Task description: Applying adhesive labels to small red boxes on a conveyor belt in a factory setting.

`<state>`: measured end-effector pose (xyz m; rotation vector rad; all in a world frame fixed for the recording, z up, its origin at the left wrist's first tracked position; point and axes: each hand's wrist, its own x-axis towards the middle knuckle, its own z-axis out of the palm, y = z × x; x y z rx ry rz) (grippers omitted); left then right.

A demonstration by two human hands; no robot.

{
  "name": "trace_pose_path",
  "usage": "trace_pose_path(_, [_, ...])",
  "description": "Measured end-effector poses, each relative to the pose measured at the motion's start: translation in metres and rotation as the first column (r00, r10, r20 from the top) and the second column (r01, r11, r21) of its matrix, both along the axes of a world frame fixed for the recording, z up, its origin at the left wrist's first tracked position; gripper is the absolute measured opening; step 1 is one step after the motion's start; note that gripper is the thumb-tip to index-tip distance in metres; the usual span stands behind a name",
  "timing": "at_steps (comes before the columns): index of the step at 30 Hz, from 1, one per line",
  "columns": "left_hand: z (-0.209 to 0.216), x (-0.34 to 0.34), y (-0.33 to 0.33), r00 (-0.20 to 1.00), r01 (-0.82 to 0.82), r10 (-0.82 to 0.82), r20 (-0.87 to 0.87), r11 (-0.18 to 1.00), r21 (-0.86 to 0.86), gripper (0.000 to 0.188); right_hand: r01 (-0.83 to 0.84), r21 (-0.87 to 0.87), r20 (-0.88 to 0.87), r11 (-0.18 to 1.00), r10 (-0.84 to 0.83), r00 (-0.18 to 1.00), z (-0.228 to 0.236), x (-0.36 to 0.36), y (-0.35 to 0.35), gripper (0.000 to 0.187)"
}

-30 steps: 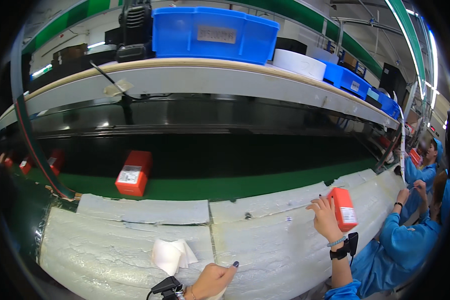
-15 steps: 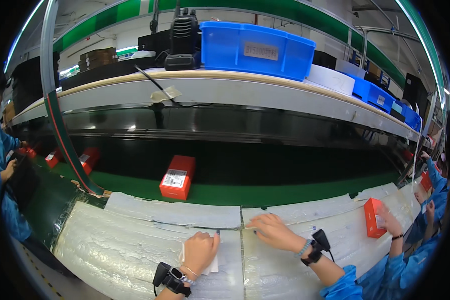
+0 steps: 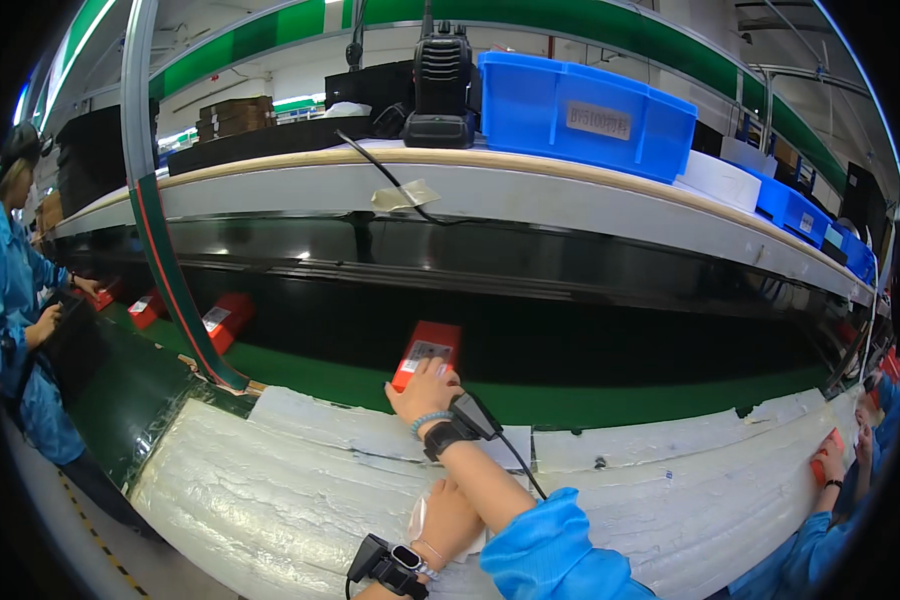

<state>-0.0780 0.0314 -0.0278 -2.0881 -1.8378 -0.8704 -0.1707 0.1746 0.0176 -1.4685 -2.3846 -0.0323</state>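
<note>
A red box (image 3: 426, 352) with a white label lies on the green conveyor belt (image 3: 610, 402) just beyond the white foam-covered bench (image 3: 270, 470). My right hand (image 3: 422, 392), in a blue sleeve with a wrist strap and cable, reaches over the bench edge and its fingers close on the near end of that box. My left hand (image 3: 442, 522) lies flat on a white paper slip (image 3: 510, 447) on the foam, partly hidden under my right forearm.
More red boxes (image 3: 225, 320) ride the belt at left, past a slanted metal post (image 3: 160, 250). A person in a blue coat (image 3: 15, 300) works at far left. Another person's hands hold a red box (image 3: 828, 456) at right. Above, a shelf carries a blue bin (image 3: 580, 110) and a black radio (image 3: 440, 80).
My right hand swept from the far right across the foam and onto the red box, which has travelled right along the belt. The left hand stayed on the paper.
</note>
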Motion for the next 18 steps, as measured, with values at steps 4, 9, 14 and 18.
trace_pose_path(4, [0.022, 0.002, -0.002, 0.996, -0.078, 0.075, -0.050, 0.995, -0.058, 0.018, -0.092, 0.053, 0.003, 0.994, 0.092, 0.996, -0.010, 0.025, 0.035, 0.078])
trace_pose_path(9, [0.055, 0.003, -0.008, 0.900, -0.081, 0.090, 0.426, 0.996, -0.040, 0.018, -0.253, -0.053, -0.092, 0.966, 0.248, 0.964, 0.025, 0.133, 0.038, 0.078])
trace_pose_path(14, [0.075, 0.008, -0.020, 0.670, -0.020, -0.041, 0.741, 0.997, 0.073, 0.022, -0.337, -0.013, -0.101, 0.941, 0.334, 0.937, 0.045, 0.257, -0.020, 0.075])
trace_pose_path(18, [0.087, 0.027, -0.030, 0.597, 0.165, 0.034, 0.802, 0.973, -0.164, 0.023, -0.302, 0.038, -0.009, 0.953, 0.302, 0.953, 0.056, 0.327, -0.098, 0.074])
